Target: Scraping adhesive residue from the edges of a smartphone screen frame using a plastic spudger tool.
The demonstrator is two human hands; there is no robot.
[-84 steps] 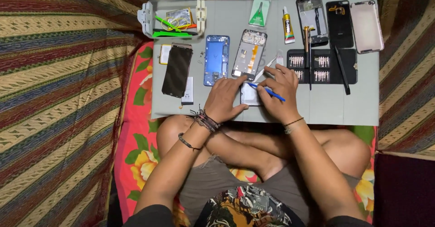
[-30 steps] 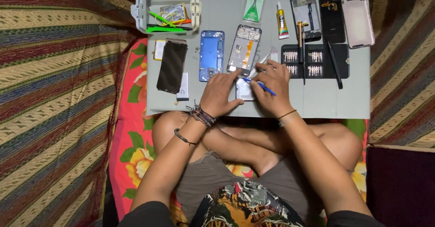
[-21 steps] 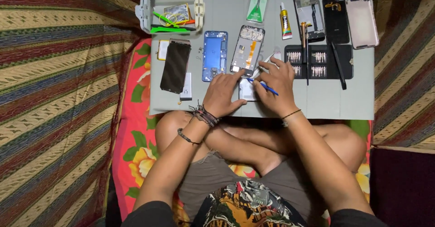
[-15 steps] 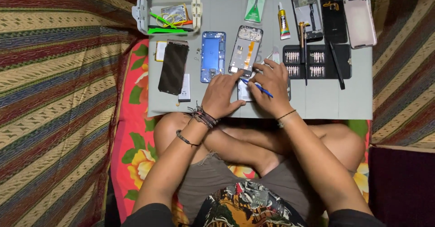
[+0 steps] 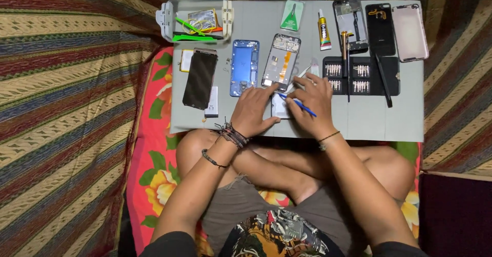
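I'm pressing my left hand point(image 5: 253, 109) flat, fingers spread, on a small pale part point(image 5: 280, 108) lying at the near edge of the grey mat point(image 5: 369, 118). My right hand point(image 5: 312, 103) is gripping a blue tool point(image 5: 297, 104), tip resting on that part. An opened phone point(image 5: 281, 62) w/ its insides showing is lying just beyond my fingers, beside a blue frame point(image 5: 244, 67). A black screen point(image 5: 200, 79) is sitting further left.

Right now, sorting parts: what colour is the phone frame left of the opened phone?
Blue; the phone frame shows clearly in the head view.
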